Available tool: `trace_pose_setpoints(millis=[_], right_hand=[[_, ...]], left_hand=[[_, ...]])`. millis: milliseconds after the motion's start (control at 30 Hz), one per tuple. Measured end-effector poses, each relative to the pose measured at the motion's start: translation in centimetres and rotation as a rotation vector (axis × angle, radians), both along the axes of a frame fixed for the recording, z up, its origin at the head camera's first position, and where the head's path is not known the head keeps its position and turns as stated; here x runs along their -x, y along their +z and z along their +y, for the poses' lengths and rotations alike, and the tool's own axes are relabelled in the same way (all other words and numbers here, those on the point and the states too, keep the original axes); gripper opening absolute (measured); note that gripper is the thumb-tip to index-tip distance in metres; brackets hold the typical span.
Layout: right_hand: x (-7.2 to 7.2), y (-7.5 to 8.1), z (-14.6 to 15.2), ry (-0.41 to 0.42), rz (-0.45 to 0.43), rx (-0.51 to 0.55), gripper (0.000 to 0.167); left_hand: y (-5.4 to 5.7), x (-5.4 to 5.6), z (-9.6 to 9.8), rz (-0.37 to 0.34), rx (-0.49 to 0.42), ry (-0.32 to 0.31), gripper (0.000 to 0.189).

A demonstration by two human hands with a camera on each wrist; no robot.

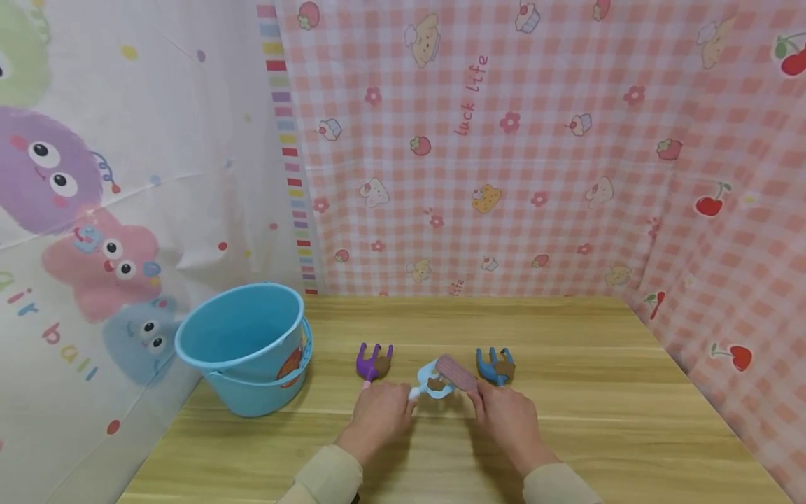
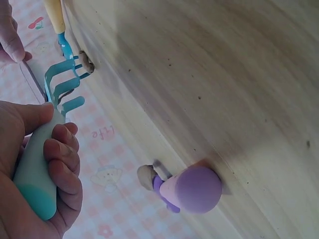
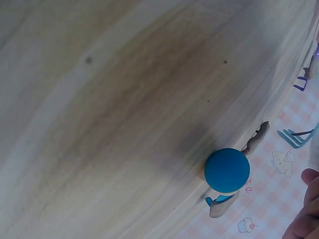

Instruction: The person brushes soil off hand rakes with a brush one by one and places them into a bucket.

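My left hand (image 1: 380, 413) grips a toy garden rake (image 2: 62, 84) by its pale handle with a teal end, fingers wrapped round it. The rake's light blue head has a brown patch (image 1: 435, 384) on it. In my right hand (image 1: 508, 418) is a flat mauve-brown textured strip (image 1: 457, 373), pinched at its near end; its far end overlaps the rake head. What kind of thing the strip is, I cannot tell. A purple rake (image 1: 368, 365) lies left of the hands and a blue rake (image 1: 490, 365) right, each with a brown lump at its tines.
A light blue bucket (image 1: 258, 392) with its handle folded down stands on the left of the wooden table (image 1: 630, 434). A pink checked cloth (image 1: 478, 175) hangs behind the table and down its right side. A white printed sheet (image 1: 176, 189) covers the left side.
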State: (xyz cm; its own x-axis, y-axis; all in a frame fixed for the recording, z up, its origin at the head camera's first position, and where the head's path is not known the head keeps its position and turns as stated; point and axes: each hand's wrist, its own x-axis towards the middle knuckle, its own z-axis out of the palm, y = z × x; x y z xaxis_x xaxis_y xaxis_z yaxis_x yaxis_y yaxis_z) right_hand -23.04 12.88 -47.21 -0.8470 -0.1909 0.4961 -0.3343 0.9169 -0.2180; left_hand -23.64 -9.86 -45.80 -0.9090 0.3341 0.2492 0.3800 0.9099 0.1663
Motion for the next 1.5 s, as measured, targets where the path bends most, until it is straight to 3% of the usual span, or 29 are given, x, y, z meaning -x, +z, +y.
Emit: trace_pose_setpoints(millis=[133,400,633,967,1267,1400,1500], right_hand=[[0.1,-0.1,0.2,-0.016,-0.003,-0.005,0.021],[0.4,-0.2,1.5,-0.136,-0.130,0.050,0.022],[0.1,0.3,0.0,0.054,-0.029,0.066,0.020],[0.0,-0.2,-0.3,-0.028,-0.021,0.011,0.015],[0.4,-0.2,0.8,-0.115,-0.137,0.040,0.019],[0.0,0.4,0.5,-0.087,-0.145,0.104,0.022],[-0.4,0.8,-0.4,-0.007,-0.108,0.116,0.021]], left_hand=[[0.0,-0.1,0.1,-0.011,-0.001,-0.001,0.026],[0.1,0.0,-0.3,-0.023,0.004,0.012,0.025],[0.2,0.1,-0.3,-0.003,0.006,0.010,0.027],[-0.2,-0.1,-0.1,0.038,0.036,0.006,0.029],[-0.2,-0.3,-0.3,0.026,0.024,0.005,0.028],[-0.1,-0.2,-0.3,0.024,0.027,0.010,0.029],[-0.1,0.0,-0.3,0.027,0.030,0.006,0.030]])
